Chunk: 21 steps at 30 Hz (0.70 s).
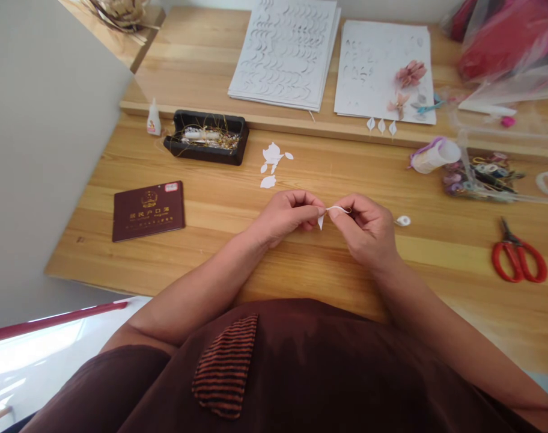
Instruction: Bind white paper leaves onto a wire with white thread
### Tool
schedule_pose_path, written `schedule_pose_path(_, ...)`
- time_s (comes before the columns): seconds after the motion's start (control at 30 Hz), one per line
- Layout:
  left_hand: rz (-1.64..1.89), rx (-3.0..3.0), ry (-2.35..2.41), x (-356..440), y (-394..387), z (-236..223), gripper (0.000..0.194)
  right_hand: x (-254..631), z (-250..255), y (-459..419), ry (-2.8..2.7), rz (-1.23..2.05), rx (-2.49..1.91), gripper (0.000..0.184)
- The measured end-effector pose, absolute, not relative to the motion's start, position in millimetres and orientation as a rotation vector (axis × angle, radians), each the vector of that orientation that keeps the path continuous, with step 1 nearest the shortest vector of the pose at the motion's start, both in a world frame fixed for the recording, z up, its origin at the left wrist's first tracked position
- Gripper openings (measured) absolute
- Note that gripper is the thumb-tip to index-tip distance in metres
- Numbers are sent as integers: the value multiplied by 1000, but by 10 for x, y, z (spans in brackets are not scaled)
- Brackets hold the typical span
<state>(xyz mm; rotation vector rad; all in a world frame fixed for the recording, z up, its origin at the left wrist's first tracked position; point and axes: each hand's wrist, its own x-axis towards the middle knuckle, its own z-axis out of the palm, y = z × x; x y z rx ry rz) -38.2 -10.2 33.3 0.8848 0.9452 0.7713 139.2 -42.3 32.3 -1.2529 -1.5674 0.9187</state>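
Over the wooden table, my left hand (296, 211) pinches a small white petal (320, 222), whose pointed end hangs below my fingertips. My right hand (364, 227) is closed on a white thread (339, 208), which loops over the thumb and runs toward the petal. Both sets of fingertips almost meet; exactly how thread and petal join is hidden. To the right of my right hand lies a small white spool (404, 221). Several white paper petals (271, 155) lie loose beyond my left hand.
A dark red booklet (148, 211), a glue bottle (154, 119) and a black box (206, 147) stand left. Red-handled scissors (519, 255) and a clear box of threads (485, 180) lie right. Paper stacks (285, 54) and pink flowers (410, 74) rest on the raised ledge.
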Motion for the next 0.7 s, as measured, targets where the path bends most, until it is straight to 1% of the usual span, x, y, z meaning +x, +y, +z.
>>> schedule_pose_path(0.3,794,893,952,-377,-96,333,10,1399,332,-417,-1560,959,-1247,18)
schedule_pose_path(0.47,816,876,972,-381,-82,334,12,1396,336,-374,-1462,1133,-1161,9)
schedule_pose_path(0.57,830,873,985,-381,-82,332,14,1404,295,-338,-1348,1243,-1168,10)
schedule_pose_path(0.7,902,890,948,-370,-87,321,17,1408,226,-316,-1208,1362,-1209,15)
